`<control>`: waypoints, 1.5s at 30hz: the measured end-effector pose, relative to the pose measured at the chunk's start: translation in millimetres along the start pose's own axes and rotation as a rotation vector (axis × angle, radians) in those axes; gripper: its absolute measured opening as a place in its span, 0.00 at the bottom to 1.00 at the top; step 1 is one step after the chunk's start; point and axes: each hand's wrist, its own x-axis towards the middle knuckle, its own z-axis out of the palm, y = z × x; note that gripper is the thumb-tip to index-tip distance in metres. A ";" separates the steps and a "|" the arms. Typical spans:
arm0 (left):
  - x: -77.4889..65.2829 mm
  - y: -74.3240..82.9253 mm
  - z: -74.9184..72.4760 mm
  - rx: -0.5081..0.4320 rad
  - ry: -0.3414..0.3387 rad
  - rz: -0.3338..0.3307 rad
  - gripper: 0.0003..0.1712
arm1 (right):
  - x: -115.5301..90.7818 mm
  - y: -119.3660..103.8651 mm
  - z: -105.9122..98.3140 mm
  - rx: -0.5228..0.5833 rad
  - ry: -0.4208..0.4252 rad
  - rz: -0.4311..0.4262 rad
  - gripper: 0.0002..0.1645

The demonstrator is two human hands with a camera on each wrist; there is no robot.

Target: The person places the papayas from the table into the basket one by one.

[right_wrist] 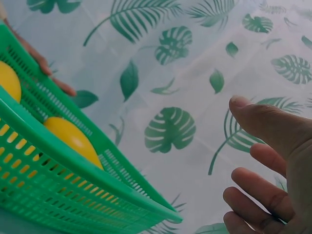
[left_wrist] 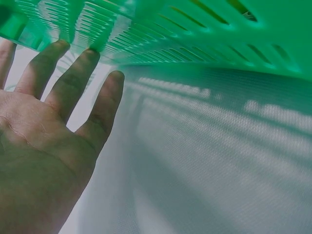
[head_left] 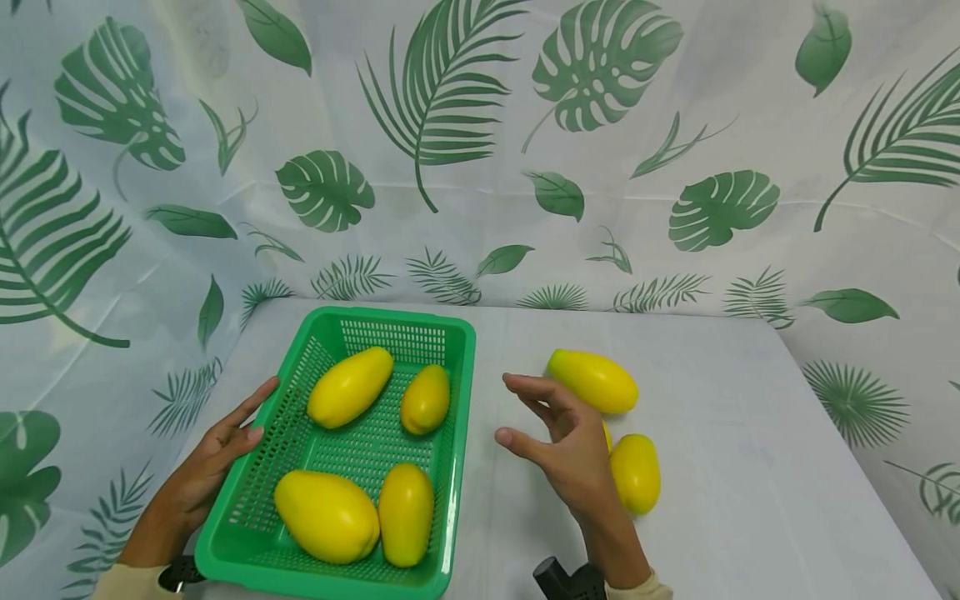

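A green slotted plastic basket (head_left: 463, 400) stands on the left of the table, with several smooth yellow oblong fruits (head_left: 350, 387) lying apart inside it. My left hand (head_left: 213, 458) is at the basket's left side, thumb near the rim; in the left wrist view its extended fingers (left_wrist: 73, 87) touch the slotted wall. To the right of the basket, my right hand (head_left: 566, 446) hovers with thumb and fingers spread apart, nothing between them. Beside it lie a yellow fruit with a greenish tip (head_left: 596, 382), a shorter yellow fruit (head_left: 636, 473), and a third mostly hidden by the hand.
White cloth covers the table (head_left: 750, 467), which runs on to the right of the loose fruits. A leaf-printed curtain (head_left: 480, 225) hangs behind and along both sides. Each wrist wears a dark strap or device (head_left: 570, 579).
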 end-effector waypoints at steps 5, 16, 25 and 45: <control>-0.1 -0.4 -1.2 -0.002 -0.014 0.010 0.38 | -1.1 -2.1 -6.1 -0.029 0.023 0.018 0.35; -0.5 0.3 -0.4 0.024 0.014 0.003 0.38 | -1.8 -0.8 -25.9 -0.063 0.107 0.019 0.34; 0.1 0.2 -0.8 0.005 0.010 -0.002 0.38 | -3.7 3.2 -43.1 -0.034 0.188 0.013 0.36; -0.6 1.2 0.4 0.045 0.053 -0.011 0.38 | -7.8 18.8 -59.7 -0.105 0.283 0.076 0.33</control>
